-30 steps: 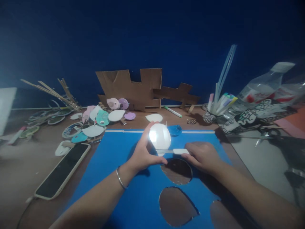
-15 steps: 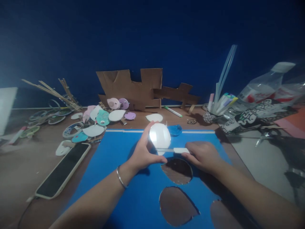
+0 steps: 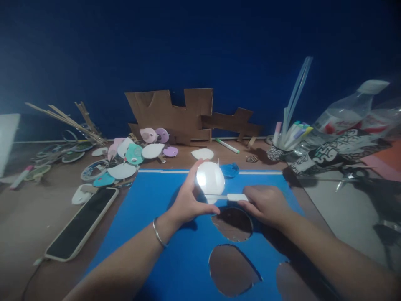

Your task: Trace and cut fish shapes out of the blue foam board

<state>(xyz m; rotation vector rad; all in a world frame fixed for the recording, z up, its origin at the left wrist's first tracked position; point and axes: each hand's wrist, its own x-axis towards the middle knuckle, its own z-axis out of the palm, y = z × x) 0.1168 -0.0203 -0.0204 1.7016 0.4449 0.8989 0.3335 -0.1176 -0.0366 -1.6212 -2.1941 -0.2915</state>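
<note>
My left hand [image 3: 189, 196] grips a white teardrop-shaped cutout [image 3: 209, 179] by its left edge, the fingers behind it and the thumb stretched below. A knife with a white handle [image 3: 236, 197] is in my closed right hand [image 3: 265, 205]. Its thin blade points left and lies across the lower part of the cutout; whether it cuts into it I cannot tell. Both hands are above a blue sheet [image 3: 175, 259] with several teardrop-shaped holes, through which the brown table shows. Just behind the cutout lies a blue teardrop piece [image 3: 230, 170].
Left of the sheet lies a phone [image 3: 83, 223] with a cable. Paper birds [image 3: 134, 154] and white cutouts crowd the back left. Brown cardboard [image 3: 169, 113] leans on the wall. Markers in a patterned cup [image 3: 276, 152], plastic bottles [image 3: 351, 108] and scissors [image 3: 349, 175] are on the right.
The knife has shifted very slightly left against the cutout. Both hands otherwise keep the same hold, and the whole view has moved a little.
</note>
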